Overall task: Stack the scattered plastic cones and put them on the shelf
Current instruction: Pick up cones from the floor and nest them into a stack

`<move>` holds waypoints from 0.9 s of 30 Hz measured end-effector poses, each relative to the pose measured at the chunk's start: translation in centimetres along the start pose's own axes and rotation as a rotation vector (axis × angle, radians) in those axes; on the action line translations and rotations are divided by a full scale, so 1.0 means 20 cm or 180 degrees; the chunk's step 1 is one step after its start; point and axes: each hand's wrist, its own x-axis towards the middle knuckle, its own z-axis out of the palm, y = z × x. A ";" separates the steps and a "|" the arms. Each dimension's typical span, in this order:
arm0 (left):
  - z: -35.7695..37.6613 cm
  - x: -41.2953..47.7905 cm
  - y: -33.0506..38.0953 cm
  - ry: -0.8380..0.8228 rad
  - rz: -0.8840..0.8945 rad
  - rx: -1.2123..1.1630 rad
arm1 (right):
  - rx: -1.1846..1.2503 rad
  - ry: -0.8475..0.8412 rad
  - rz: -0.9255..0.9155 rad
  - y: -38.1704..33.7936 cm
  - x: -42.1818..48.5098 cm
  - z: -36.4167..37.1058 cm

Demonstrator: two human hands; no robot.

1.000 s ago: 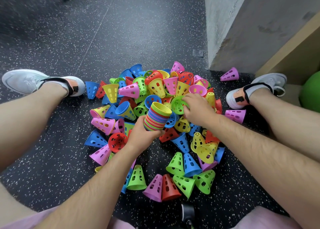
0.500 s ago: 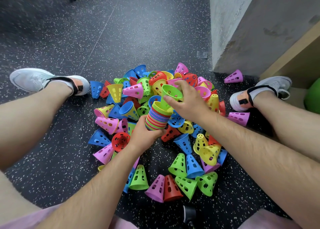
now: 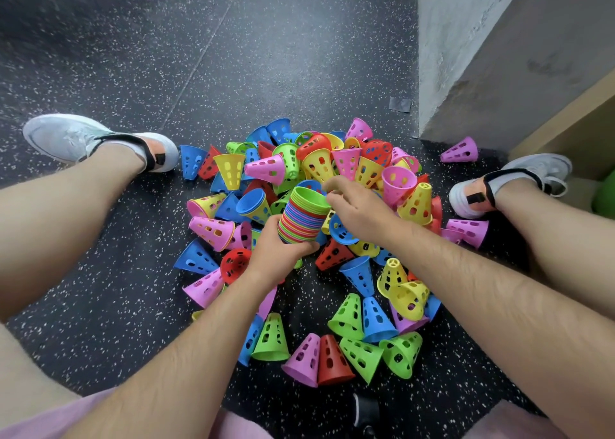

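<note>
Two hands (image 3: 283, 255) (image 3: 359, 212), two shoes (image 3: 96, 139) (image 3: 519, 179), one stack (image 3: 304, 217)

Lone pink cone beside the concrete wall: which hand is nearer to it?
Right. The right hand is down-left of the pink cone; the left hand, gripping the cone stack, is farther left and lower.

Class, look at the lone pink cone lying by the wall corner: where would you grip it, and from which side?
Probably the wide rim, from above at its right end. The pink cone lies on its side with its narrow end pointing left and nothing touching it, so the rim is free.
</note>
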 end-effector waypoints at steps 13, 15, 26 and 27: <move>0.02 -0.02 -0.04 -0.0161 -0.0075 0.0257 | -0.1647 -0.0476 0.0117 0.23 -0.04 0.03; 0.02 -0.04 -0.03 -0.0175 -0.0071 0.0261 | -0.1626 -0.0398 0.0078 0.24 -0.04 0.04; 0.03 -0.06 -0.02 -0.0218 -0.0077 0.0318 | -0.1839 -0.0013 0.0102 0.30 -0.06 0.00; 0.04 -0.06 -0.03 -0.0218 -0.0074 0.0314 | -0.1912 0.0002 0.0066 0.31 -0.06 0.01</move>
